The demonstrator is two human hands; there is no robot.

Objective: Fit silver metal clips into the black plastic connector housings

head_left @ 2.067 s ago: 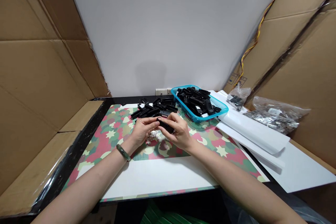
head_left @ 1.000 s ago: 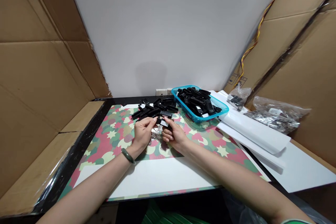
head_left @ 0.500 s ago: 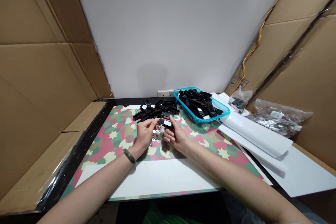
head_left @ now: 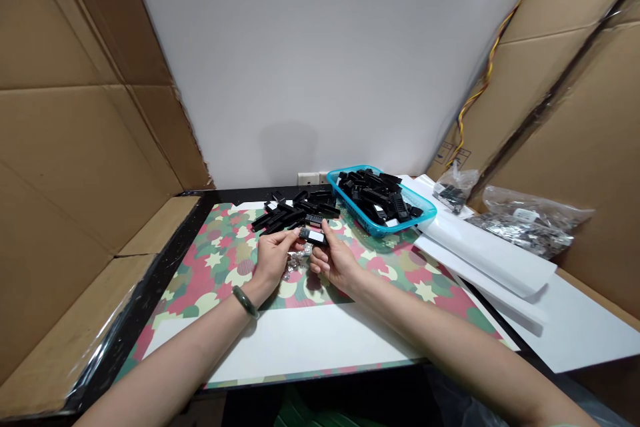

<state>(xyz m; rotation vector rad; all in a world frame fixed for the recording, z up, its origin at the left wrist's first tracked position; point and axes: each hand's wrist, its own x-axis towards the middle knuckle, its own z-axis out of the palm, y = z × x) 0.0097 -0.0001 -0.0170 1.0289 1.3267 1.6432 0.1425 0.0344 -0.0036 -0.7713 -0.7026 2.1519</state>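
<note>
Both my hands hold a small black plastic connector housing with a white label on top, pinched at its ends above the mat. My left hand grips the near-left end, and my right hand holds the other end between finger and thumb. Just beyond the connector lies a loose pile of similar black connectors. Below it, between my hands, sits a small scatter of shiny metal pieces. A green bangle circles my left wrist.
A blue plastic basket full of black connectors stands right of the pile. On the right are white sheets and plastic bags of metal parts. The camouflage-patterned mat lies on a table walled by cardboard.
The connector has turned so its white label faces up, and my hands have drawn apart to hold it at its ends. The camera view has shifted slightly.
</note>
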